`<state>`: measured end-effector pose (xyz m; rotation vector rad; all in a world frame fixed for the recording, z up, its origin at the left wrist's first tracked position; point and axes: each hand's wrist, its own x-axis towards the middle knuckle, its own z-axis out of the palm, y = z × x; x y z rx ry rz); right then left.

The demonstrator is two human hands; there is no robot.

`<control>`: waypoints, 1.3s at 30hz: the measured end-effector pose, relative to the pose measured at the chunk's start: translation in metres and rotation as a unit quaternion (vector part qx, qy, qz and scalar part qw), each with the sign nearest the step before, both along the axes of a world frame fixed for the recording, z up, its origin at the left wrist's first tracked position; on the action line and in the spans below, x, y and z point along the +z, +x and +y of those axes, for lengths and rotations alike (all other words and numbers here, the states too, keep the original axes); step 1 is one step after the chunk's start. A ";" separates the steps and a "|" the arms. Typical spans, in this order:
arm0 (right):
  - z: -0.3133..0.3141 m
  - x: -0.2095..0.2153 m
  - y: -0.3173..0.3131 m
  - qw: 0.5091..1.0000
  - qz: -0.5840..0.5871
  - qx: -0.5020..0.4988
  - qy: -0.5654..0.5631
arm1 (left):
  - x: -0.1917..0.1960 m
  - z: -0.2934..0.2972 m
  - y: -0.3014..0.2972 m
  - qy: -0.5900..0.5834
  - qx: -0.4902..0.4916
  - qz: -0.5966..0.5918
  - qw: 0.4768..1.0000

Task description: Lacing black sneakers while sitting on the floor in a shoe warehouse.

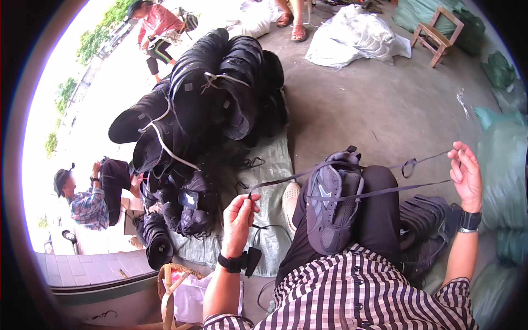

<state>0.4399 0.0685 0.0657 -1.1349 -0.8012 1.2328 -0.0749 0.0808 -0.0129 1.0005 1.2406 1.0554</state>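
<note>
on our lap lies a grey shoe [331,203]; our left hand [239,220] and right hand [466,175] pinch its dark lace [385,191] taut.

Concrete floor [374,104] bears green tarp [269,170], white sack [352,36].

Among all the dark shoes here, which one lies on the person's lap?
The grey-blue sneaker resting sole-down on the black trousers, with its lace stretched between both hands. The other shoes sit tied in bundles on the floor.
</note>
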 end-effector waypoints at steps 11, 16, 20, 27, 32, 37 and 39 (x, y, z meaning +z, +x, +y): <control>-0.024 0.026 0.036 0.994 -0.067 -0.084 0.037 | -0.032 0.012 -0.036 0.041 0.162 0.109 0.980; -0.030 0.033 0.035 0.991 -0.071 -0.099 0.054 | -0.059 0.014 -0.111 0.026 0.324 0.102 0.940; -0.035 0.036 0.033 0.988 -0.096 -0.101 0.069 | -0.092 0.019 -0.168 -0.005 0.379 0.116 0.918; -0.039 0.056 -0.015 0.923 -0.286 0.197 -0.169 | -0.126 0.020 -0.151 -0.017 0.143 0.364 0.920; -0.022 0.003 -0.044 0.684 -0.676 0.274 -0.014 | -0.038 0.049 0.016 0.185 -0.024 0.232 0.955; 0.043 -0.063 -0.110 0.843 -0.483 0.213 0.105 | 0.036 0.043 0.126 0.341 -0.168 0.215 0.899; 0.057 -0.072 -0.124 0.793 -0.542 0.262 0.090 | 0.073 0.030 0.134 0.365 -0.245 0.128 0.889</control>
